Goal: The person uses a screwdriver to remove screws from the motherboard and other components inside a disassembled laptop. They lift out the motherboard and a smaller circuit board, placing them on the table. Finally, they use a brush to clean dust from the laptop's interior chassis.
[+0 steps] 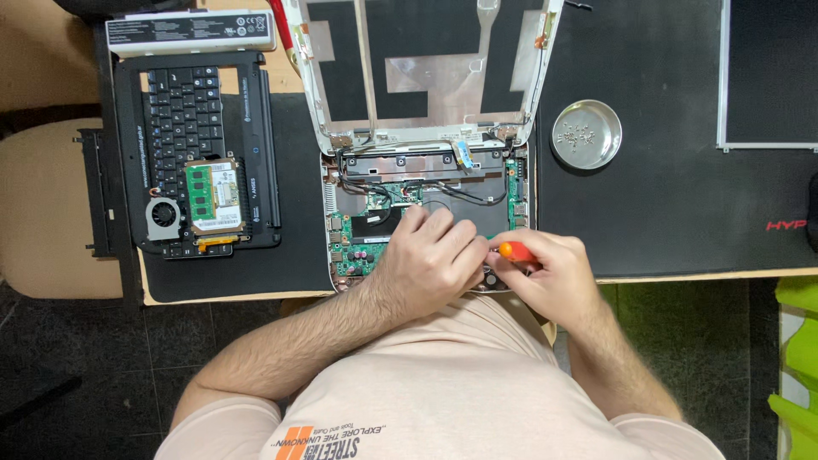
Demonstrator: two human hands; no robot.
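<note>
At the left lie one battery (189, 31), one keyboard (183, 128), one fan (163, 217) and one memory board (214, 196). In the middle, one opened laptop (426, 170) lies at the table edge, where the left hand (430, 260) rests curled on its circuit board and the right hand (550, 273) grips one orange screwdriver (516, 251). To the right, one dish (586, 135) of screws and one screen panel (771, 72) leave free black mat (673, 213) between them.

free: black mat (682, 213) right of laptop base (349, 255) | obstacles: screw dish (586, 135), keyboard bezel (256, 170) left
</note>
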